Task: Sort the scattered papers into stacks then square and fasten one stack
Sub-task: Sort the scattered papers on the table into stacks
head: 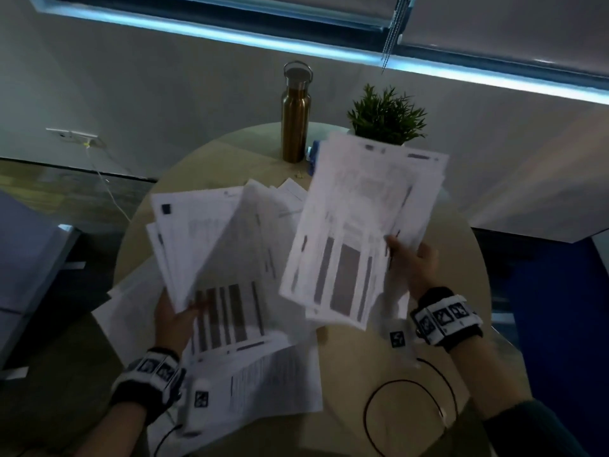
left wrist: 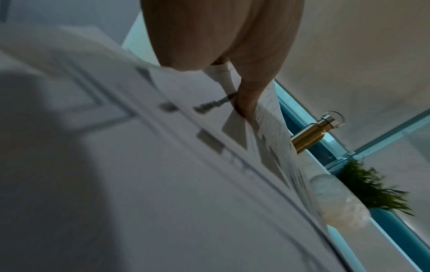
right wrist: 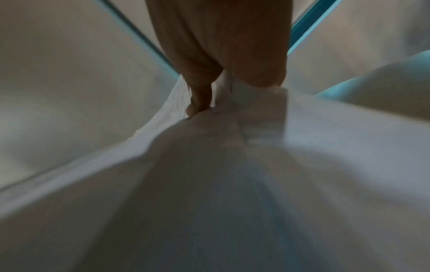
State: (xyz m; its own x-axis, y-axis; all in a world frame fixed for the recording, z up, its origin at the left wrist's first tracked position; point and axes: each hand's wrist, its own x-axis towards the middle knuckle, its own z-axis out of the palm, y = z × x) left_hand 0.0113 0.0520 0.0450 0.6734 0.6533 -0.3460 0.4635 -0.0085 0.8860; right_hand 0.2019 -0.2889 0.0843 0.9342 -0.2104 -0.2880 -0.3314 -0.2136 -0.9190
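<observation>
Left hand (head: 174,319): thumb on top, gripping a fanned sheaf of papers (head: 214,245) above the table (head: 362,354).
Right hand (head: 417,265): pinching a second sheaf (head: 359,225), raised, blurred.
Loose sheets (head: 263,380): apparently lying on the table.

Both arms forward, wrists banded. Left hand (head: 174,319) raised, thumb on top pinching a paper fan (head: 217,245). Right hand (head: 417,265) higher, grip clamped on a second sheaf (head: 359,225).

On the table (head: 379,351), loose papers (head: 263,380) lie before the bottle (head: 295,120), the plant (head: 387,117) to its right.
</observation>
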